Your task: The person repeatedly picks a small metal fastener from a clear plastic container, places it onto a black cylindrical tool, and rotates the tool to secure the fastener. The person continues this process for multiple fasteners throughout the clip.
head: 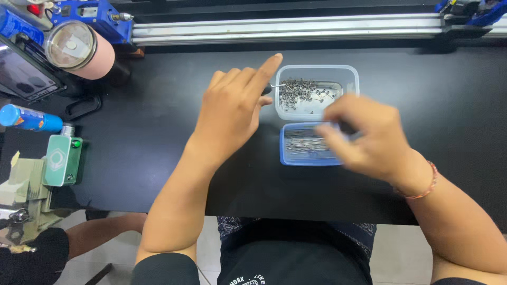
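My left hand [232,108] hovers over the black table just left of a clear plastic tub [349,76] that holds several small dark metal parts. Its index finger points up and its thumb and fingers pinch a thin metal pin whose tip pokes out toward the tub. My right hand [364,138] is blurred with motion over a blue shallow tray [288,158] filled with long thin metal pins. Its fingers curl down at the tray; whether they grip a pin I cannot tell.
A pink tumbler with a clear lid [79,50] lies at the back left beside a dark tablet [26,76]. A blue bottle [29,118] and a green box-shaped device [63,160] sit at the left edge. A metal rail [290,27] runs along the back.
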